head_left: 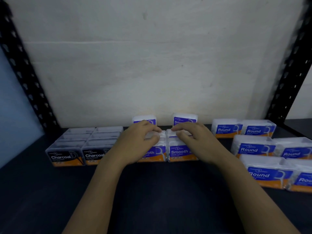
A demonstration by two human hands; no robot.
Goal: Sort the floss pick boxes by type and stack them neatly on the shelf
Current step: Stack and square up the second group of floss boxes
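Note:
Clear floss pick boxes stand in three groups on the dark shelf (152, 191). Black-labelled Charcoal boxes (67, 157) sit at the left in two rows. Purple Smooth boxes (181, 153) form two rows in the middle, with two more Smooth boxes (184, 119) at the back by the wall. Blue Round boxes (253, 148) fill the right side. My left hand (141, 137) rests on top of the left Smooth row, fingers curled over a box. On the right Smooth row lies my right hand (190, 135), fingers bent over a box top.
A white wall (152, 56) closes the back of the shelf. Black perforated uprights (25, 78) stand at the left and right (290, 78). The Round boxes reach past the right edge of view.

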